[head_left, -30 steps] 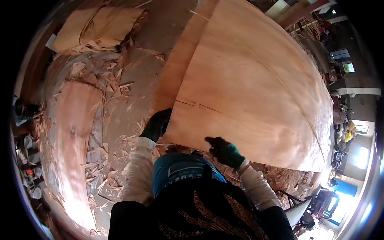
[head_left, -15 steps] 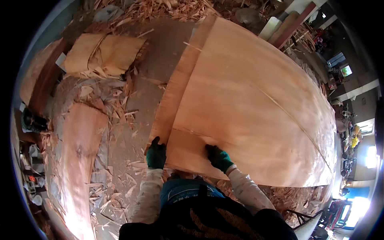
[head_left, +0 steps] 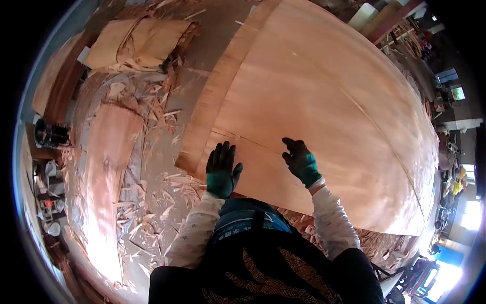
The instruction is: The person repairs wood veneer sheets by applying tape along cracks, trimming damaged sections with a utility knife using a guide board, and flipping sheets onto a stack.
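A large sheet of wood veneer (head_left: 324,96) spreads out in front of me, lying over another sheet whose edge strip (head_left: 215,96) shows along the left. My left hand (head_left: 221,171), in a black and green glove, is stretched flat over the near left part of the top sheet, fingers extended. To its right, my right hand (head_left: 301,161) is gloved the same way and hovers over or touches the veneer, with its fingers partly bent and apart. Neither hand holds anything. A thin dark crack (head_left: 250,141) runs across the sheet just beyond them.
Left of the stack, a long veneer piece (head_left: 109,167) lies among wood scraps (head_left: 152,116). A folded veneer bundle (head_left: 139,43) sits at the far left. A black object (head_left: 50,134) is near the left wall. More shavings (head_left: 382,245) lie at the near right.
My left hand has left the sheet's left edge strip, moved right and forward, and flattened out. My right hand has moved forward and right, its fingers loosening. The view has shifted slightly.
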